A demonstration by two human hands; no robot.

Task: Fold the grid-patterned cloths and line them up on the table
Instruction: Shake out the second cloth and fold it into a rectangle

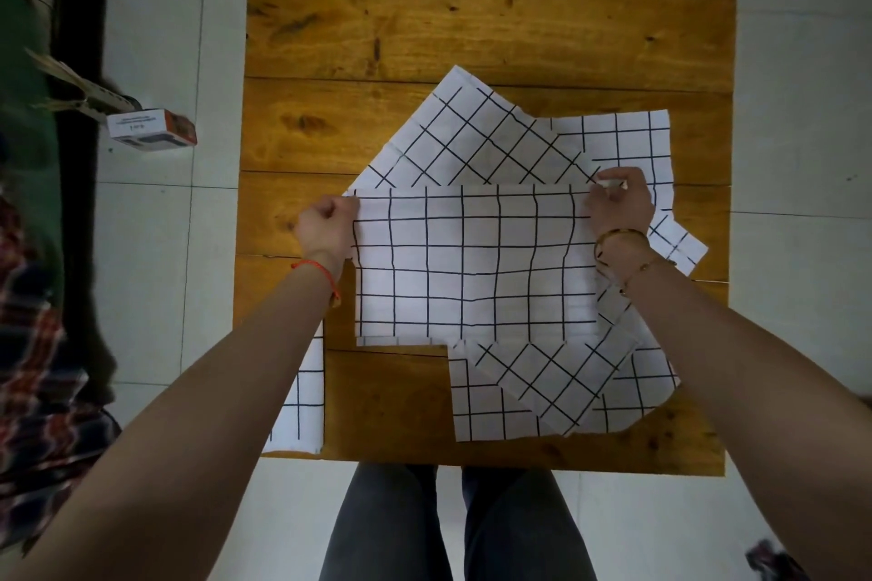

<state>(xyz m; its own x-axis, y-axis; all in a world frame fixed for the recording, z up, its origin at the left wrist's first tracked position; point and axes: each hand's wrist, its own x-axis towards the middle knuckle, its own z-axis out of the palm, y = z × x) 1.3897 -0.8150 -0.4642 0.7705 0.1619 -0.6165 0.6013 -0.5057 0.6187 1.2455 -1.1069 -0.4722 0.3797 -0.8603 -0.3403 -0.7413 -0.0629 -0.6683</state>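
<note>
The grid-patterned cloth (472, 259) I am working on lies spread near the middle of the wooden counter (472, 28), its lines running square to the counter's edges. My left hand (325, 226) grips its far left corner, fingers (336, 207) curled tight round the hem, and my right hand (618, 203) pinches the far right corner between thumb and fingertips — so both hands hold the same far edge, one at each end.

Under this cloth lie more of the same kind. One tilted cloth (476, 137) pokes out beyond the far edge, a corner pointing away from me. Another cloth (627, 142) shows behind my right hand, squared to the counter. A further tilted cloth (557, 377) sticks out on the near right, lying over a flat cloth (476, 410) that reaches close to the counter's near edge. Near my left forearm, a separate cloth (306, 406) lies at the near left corner, partly hidden by my arm.

A red thread bracelet (316, 271) sits on my left wrist and gold bangles (623, 245) on my right. Below the counter's near edge I see my knees in dark trousers (453, 524). On the tiled floor (155, 250) to the left stands a small white and orange box (151, 130), well apart from the counter.
</note>
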